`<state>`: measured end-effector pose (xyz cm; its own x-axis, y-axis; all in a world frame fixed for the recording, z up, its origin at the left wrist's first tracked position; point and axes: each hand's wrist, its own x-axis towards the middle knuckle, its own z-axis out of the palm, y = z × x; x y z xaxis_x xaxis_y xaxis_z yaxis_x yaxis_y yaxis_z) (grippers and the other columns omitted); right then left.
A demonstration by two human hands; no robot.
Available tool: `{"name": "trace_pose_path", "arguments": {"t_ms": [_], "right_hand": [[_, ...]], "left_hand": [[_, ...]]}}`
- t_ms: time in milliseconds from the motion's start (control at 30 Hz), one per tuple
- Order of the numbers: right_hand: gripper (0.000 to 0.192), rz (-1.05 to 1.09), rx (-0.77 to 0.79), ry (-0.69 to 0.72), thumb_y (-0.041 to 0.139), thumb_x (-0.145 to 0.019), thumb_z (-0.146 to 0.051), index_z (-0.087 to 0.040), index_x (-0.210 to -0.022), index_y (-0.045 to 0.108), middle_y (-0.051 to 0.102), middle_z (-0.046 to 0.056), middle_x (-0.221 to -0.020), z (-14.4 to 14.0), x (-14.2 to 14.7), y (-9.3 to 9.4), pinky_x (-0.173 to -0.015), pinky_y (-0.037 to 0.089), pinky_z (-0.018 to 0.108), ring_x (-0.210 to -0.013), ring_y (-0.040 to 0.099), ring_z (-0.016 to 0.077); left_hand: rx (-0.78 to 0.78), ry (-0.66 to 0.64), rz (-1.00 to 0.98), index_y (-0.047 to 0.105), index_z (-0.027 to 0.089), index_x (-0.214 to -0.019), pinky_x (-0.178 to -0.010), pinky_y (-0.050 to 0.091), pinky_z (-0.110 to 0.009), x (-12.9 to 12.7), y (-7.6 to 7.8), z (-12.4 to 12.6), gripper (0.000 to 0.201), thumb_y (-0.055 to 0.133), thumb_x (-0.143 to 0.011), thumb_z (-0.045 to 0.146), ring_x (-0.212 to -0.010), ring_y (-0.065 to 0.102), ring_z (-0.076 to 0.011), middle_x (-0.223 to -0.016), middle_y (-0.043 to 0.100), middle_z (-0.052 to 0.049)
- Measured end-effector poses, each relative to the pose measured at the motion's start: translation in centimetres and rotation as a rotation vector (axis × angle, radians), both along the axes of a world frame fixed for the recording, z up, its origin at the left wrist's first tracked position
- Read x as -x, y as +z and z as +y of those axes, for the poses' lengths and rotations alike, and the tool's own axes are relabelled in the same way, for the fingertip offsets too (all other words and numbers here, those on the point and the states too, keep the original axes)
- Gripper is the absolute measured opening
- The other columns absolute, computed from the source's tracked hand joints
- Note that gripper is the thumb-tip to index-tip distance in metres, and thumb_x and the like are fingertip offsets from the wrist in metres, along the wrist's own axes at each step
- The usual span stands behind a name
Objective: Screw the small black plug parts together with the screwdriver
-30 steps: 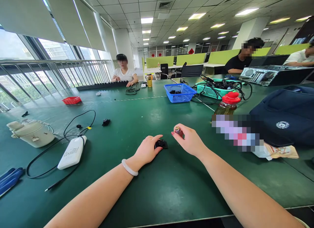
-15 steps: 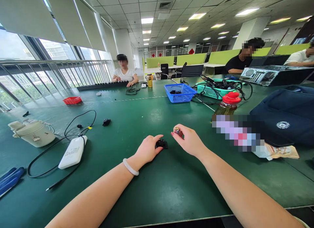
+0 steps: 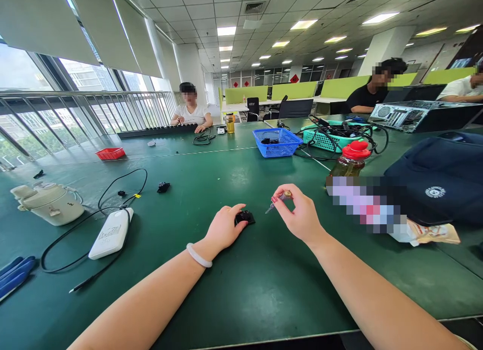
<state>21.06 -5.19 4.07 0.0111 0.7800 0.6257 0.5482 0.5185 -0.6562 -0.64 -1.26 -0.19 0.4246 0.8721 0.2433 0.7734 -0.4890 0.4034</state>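
A small black part (image 3: pixel 245 217) lies on the green table (image 3: pixel 241 289) in front of me. My left hand (image 3: pixel 223 229), with a pale bangle on the wrist, rests on the table and holds the part's left side with thumb and fingers. My right hand (image 3: pixel 298 213) hovers just right of the part and pinches a small screwdriver (image 3: pixel 278 200) by its handle. The screwdriver is tilted, its metal tip pointing down-left towards the black part, a little above it and not touching.
A white power bank (image 3: pixel 111 233) with black cables and a cream kettle (image 3: pixel 49 203) lie at the left. A blue basket (image 3: pixel 276 141), a teal basket of cables (image 3: pixel 328 135), a red-capped bottle (image 3: pixel 351 158) and a dark bag (image 3: pixel 437 176) sit at the right. Other people sit at far tables.
My right hand rose slightly and tilted the screwdriver from upright to slanted, so its tip now shows. My left hand and the black part shifted a little away from me.
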Motion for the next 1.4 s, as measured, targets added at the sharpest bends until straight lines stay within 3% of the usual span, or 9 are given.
{"name": "trace_pose_path", "arguments": {"t_ms": [233,367,500,667,900,1200,1400], "right_hand": [[0.008,-0.056,-0.060,0.138,0.052,-0.091,-0.029,-0.024,-0.096,0.056,0.070,0.005,-0.093,-0.2,0.8,-0.8,-0.084,0.053,0.038,-0.083,0.065,0.0196],[0.005,-0.113,-0.087,0.213,0.050,-0.092,-0.025,-0.025,-0.091,0.055,0.071,0.003,-0.093,-0.1,1.1,-1.0,-0.105,0.044,0.048,-0.082,0.065,0.0187],[0.005,-0.130,-0.055,0.245,0.050,-0.091,-0.025,-0.026,-0.089,0.055,0.071,0.002,-0.091,-0.2,1.3,-1.0,-0.110,0.039,0.052,-0.073,0.063,0.0172],[0.006,-0.153,-0.023,0.236,0.051,-0.090,-0.024,-0.025,-0.088,0.057,0.070,0.002,-0.088,-0.1,1.3,-1.1,-0.104,0.044,0.049,-0.083,0.063,0.0194],[0.010,-0.247,0.083,0.229,0.049,-0.090,-0.024,-0.024,-0.090,0.060,0.067,0.004,-0.087,0.1,1.5,-1.3,-0.077,0.051,0.034,-0.082,0.062,0.0196],[0.013,-0.100,0.012,-0.196,0.047,-0.091,-0.035,-0.024,-0.085,0.050,0.064,0.002,-0.070,1.1,-1.1,-0.4,-0.064,0.044,0.030,-0.068,0.061,0.0205],[0.016,-0.142,0.123,-0.184,0.047,-0.090,-0.037,-0.024,-0.082,0.050,0.062,0.001,-0.064,1.8,-1.3,-0.9,-0.055,0.042,0.029,-0.057,0.059,0.0192]], "left_hand": [[0.004,0.083,-0.031,0.060,0.020,-0.125,-0.094,0.049,-0.041,0.2,-0.2,0.7,0.039,0.063,-0.087,0.028,-0.105,0.060,-0.0258,-0.104,0.070,-0.008],[0.008,0.090,-0.052,0.063,0.019,-0.121,-0.096,0.048,-0.041,0.3,-0.3,0.9,0.035,0.063,-0.086,0.027,-0.107,0.059,-0.0260,-0.107,0.070,-0.008],[0.012,0.079,-0.048,0.064,0.021,-0.120,-0.096,0.048,-0.042,0.4,-0.5,1.0,0.035,0.062,-0.086,0.026,-0.108,0.059,-0.0263,-0.108,0.070,-0.008],[0.023,0.082,-0.031,0.064,0.021,-0.121,-0.095,0.048,-0.042,0.5,-0.7,1.2,0.035,0.062,-0.086,0.027,-0.108,0.059,-0.0265,-0.106,0.070,-0.008],[0.018,0.063,-0.023,0.064,0.020,-0.121,-0.097,0.048,-0.041,0.6,-0.5,1.0,0.037,0.064,-0.085,0.026,-0.108,0.058,-0.0264,-0.108,0.070,-0.008],[0.055,0.095,0.002,0.062,0.021,-0.126,-0.100,0.046,-0.042,0.6,-0.2,0.8,0.040,0.062,-0.087,0.029,-0.114,0.057,-0.0270,-0.112,0.067,-0.011],[0.064,0.087,0.007,0.062,0.021,-0.127,-0.102,0.044,-0.042,0.7,-0.2,0.8,0.040,0.061,-0.088,0.030,-0.116,0.055,-0.0268,-0.113,0.067,-0.010]]}}
